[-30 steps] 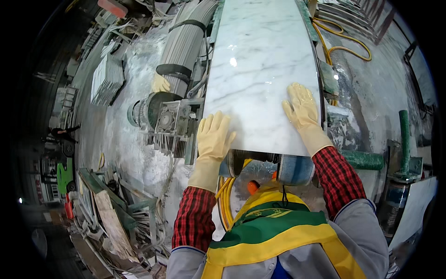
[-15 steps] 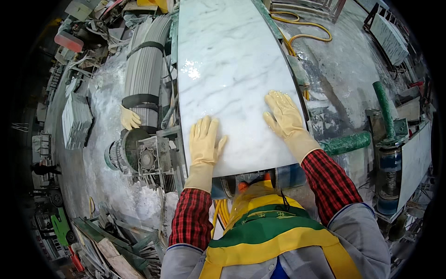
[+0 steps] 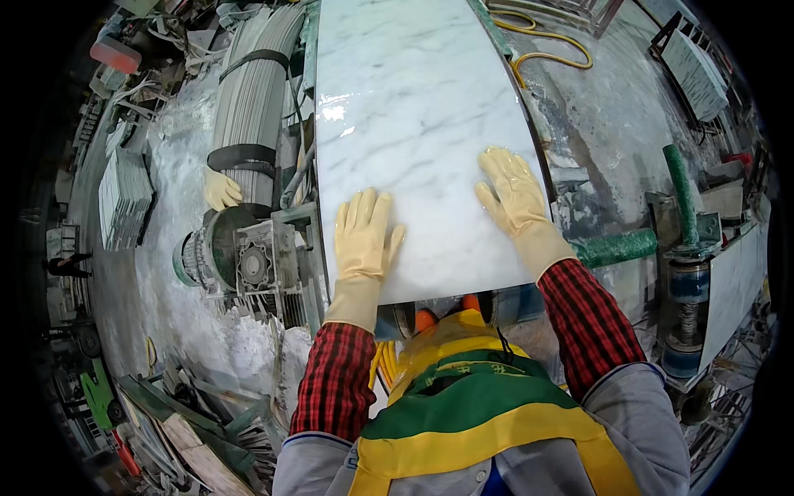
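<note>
A wet white marble slab [image 3: 422, 99] with grey veins lies lengthwise in front of me. Both my hands wear cream rubber gloves and rest on its near part. My left hand [image 3: 362, 236] lies palm down by the left edge, fingers stretched forward and thumb apart. Close to the right edge, my right hand [image 3: 513, 194] is also flat, with its fingers extended and angled to the left. Neither hand grips anything. The slab's near edge ends just before my green and yellow apron [image 3: 463, 388].
Left of the slab stand a motor [image 3: 252, 264] and a strapped bundle of grey strips [image 3: 248, 107], with a spare glove [image 3: 222, 190] beside it. Green rollers [image 3: 616, 248] sit at right. A yellow hose [image 3: 562, 62] curls on the floor. Stacked slabs [image 3: 124, 198] stand far left.
The view has shifted slightly, so the motor and the bundle appear farther left and higher. Both hands stay flat on the slab, with little visible change in their pose.
</note>
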